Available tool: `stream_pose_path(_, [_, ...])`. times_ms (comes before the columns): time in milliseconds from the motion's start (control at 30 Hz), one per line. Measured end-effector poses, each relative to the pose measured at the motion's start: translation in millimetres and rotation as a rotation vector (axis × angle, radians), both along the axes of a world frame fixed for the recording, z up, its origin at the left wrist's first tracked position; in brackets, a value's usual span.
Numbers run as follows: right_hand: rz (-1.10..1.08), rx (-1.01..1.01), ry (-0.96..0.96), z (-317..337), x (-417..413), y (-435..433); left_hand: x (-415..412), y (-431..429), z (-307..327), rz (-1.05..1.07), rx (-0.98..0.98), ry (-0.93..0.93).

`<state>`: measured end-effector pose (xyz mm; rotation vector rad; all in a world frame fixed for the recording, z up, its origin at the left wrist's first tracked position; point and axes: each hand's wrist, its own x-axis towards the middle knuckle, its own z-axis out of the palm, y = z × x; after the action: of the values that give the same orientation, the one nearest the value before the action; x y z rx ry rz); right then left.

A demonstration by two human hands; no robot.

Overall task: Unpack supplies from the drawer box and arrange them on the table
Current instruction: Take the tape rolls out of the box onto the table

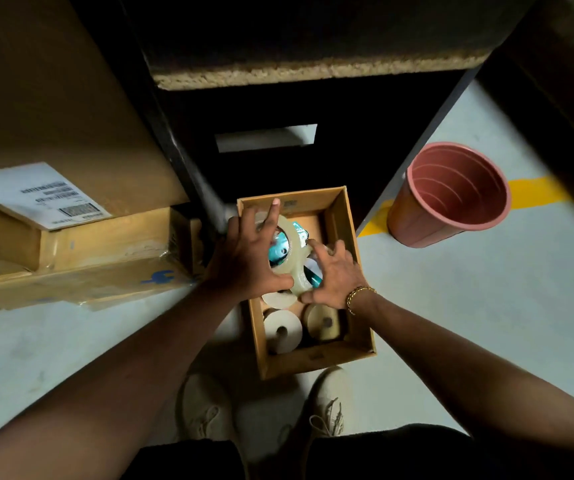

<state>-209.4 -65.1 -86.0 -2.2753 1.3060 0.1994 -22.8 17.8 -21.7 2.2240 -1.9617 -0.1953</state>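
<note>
- Pale floor (486, 323) under a dark desk (313, 76); lighting is dim.
- Left grip (247, 261): wraps the left side of a clear tape roll (297, 280). The thumb is hooked under the near rim. The index finger is straight and reaches to the far wall of the box (360, 306).
- Right grip (336, 278): holds the right side of the same roll. The fingers curve over the rim and the thumb lies at the near edge. A gold bracelet (358, 296) sits on the wrist.
- Tape roll: held between both grips, tilted, over the far half of the box. Whether it is clear of the contents below cannot be told.
- Teal item (278, 252): visible through the core of the tape roll and at its right edge. Its type cannot be told.
- Box: open-topped cardboard, standing on the floor. The far end lies under the desk edge.
- Near half of the box: two white rolls (282, 329) (322, 322) side by side, cores facing up. A third roll (278, 299) lies partly hidden under the tape roll.
- Shoes (206, 407) (330, 400): light-coloured, on the floor just before the near wall of the box.
- Left of the box: a desk leg (188, 161), then stacked cardboard parcels (71, 247). One carries a white label (36, 195).
- Right of the box: a pink bin (452, 195), upright on the floor, well apart from the box, standing on a yellow line (535, 190).
</note>
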Motion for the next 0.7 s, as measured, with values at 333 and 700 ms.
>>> stream_pose_path(333, [0.003, -0.215, -0.179, 178, -32, 49, -23, 47, 165, 0.085, -0.128, -0.006])
stream_pose_path(700, [-0.066, -0.476, -0.441, 353, -63, 61, -47, 85, 330, 0.028, -0.439, -0.052])
